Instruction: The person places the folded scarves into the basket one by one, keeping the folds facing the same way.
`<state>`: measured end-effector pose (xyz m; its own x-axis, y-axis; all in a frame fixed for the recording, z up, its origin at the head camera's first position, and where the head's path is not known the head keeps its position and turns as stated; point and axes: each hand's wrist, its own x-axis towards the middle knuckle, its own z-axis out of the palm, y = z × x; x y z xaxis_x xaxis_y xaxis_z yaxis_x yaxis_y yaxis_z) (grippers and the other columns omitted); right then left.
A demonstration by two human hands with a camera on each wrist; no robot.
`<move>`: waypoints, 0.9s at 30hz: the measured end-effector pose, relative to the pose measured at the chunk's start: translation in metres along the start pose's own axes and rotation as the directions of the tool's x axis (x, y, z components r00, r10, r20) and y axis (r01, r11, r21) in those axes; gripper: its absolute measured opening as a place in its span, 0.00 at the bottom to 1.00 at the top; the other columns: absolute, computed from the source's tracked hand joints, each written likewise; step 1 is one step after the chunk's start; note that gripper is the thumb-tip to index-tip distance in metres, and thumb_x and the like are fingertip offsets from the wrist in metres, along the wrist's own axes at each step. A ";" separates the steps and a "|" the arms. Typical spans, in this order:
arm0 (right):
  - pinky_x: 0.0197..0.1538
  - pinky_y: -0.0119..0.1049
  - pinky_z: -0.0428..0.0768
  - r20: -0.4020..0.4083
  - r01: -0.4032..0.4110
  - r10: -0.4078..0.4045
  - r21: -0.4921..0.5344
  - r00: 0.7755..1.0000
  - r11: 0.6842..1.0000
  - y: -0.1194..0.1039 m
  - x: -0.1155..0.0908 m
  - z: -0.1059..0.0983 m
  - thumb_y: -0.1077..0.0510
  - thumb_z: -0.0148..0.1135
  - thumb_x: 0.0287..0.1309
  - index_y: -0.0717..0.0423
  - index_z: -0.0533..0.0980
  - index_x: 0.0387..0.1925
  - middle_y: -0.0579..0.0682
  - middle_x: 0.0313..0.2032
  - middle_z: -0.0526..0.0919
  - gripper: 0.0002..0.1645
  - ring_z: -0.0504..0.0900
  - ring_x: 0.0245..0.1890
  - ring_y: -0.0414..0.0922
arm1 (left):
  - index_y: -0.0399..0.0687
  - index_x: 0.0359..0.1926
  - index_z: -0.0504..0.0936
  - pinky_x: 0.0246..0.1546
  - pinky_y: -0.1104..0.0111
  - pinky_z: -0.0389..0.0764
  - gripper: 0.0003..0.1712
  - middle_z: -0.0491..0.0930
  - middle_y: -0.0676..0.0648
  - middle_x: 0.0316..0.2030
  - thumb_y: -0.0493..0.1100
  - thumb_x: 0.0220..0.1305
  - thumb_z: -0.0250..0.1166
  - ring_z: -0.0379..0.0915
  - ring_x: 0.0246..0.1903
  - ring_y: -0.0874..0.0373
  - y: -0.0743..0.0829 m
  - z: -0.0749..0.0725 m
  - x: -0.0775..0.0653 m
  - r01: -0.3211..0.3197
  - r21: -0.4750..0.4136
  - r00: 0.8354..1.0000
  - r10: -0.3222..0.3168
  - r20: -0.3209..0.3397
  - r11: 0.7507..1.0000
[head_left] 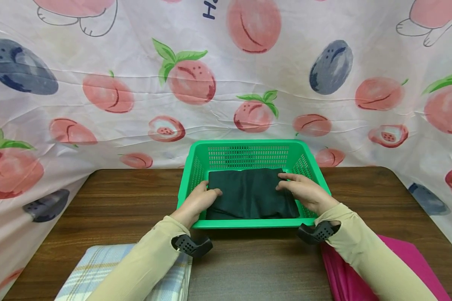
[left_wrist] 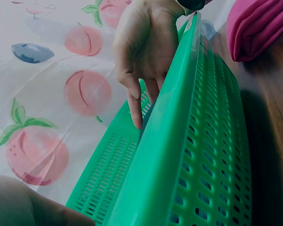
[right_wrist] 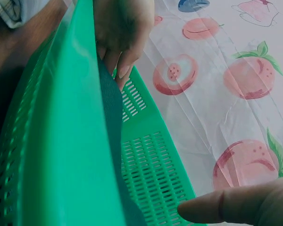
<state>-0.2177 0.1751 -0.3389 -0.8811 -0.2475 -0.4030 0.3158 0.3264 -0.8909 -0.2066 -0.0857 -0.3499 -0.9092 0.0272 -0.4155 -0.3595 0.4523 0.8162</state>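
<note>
Because the folded, dark green-black rectangular cloth (head_left: 254, 194) lies flat inside the green perforated plastic basket (head_left: 245, 223), its long axis runs left to right, parallel to the basket's front rim. The cloth is positioned between the hands: the left hand (head_left: 196, 202) is at its left end, the right hand (head_left: 305, 192) at its right end. Neither hand is clearly nearer. Fingers on both sides are extended and relaxed, with no grasp evident; fingertip contact with the cloth cannot be confirmed, as the basket wall blocks much of both wrist views.

The basket stands on a dark brown wood-grain table (head_left: 135, 188), near its far edge. A folded blue-and-white plaid cloth (head_left: 101, 263) lies at front left, and a folded magenta cloth (head_left: 410, 259) at front right. Behind the table hangs a white fruit-print fabric backdrop (head_left: 135, 54).
</note>
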 end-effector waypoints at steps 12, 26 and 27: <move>0.69 0.59 0.50 0.046 0.007 -0.001 -0.128 0.999 0.992 0.005 -0.003 -0.001 0.56 0.49 0.63 0.71 0.60 0.63 0.61 0.72 0.44 0.32 0.41 0.71 0.61 | 0.35 0.70 0.47 0.67 0.48 0.54 0.41 0.47 0.36 0.70 0.47 0.63 0.53 0.44 0.70 0.40 -0.003 -0.002 -0.001 0.005 0.053 1.000 -0.006 0.007 0.999; 0.68 0.58 0.52 0.076 0.025 -0.013 -0.160 0.997 0.987 0.006 -0.003 -0.003 0.55 0.50 0.62 0.68 0.53 0.67 0.59 0.72 0.43 0.37 0.44 0.71 0.61 | 0.37 0.70 0.49 0.66 0.48 0.56 0.40 0.49 0.37 0.70 0.49 0.63 0.53 0.46 0.69 0.41 -0.005 -0.006 -0.003 -0.011 0.071 1.000 0.011 0.005 0.997; 0.69 0.58 0.51 0.073 0.025 -0.014 -0.157 0.997 0.987 0.005 -0.003 -0.003 0.55 0.50 0.62 0.68 0.53 0.67 0.59 0.72 0.43 0.37 0.44 0.71 0.61 | 0.37 0.70 0.49 0.66 0.48 0.56 0.40 0.49 0.37 0.70 0.49 0.63 0.53 0.46 0.69 0.41 -0.005 -0.006 -0.004 -0.013 0.072 1.000 0.013 0.004 0.997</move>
<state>-0.2139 0.1802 -0.3419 -0.8574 -0.3179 -0.4046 0.2339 0.4596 -0.8568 -0.2029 -0.0932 -0.3497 -0.9128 0.0368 -0.4068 -0.3317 0.5146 0.7907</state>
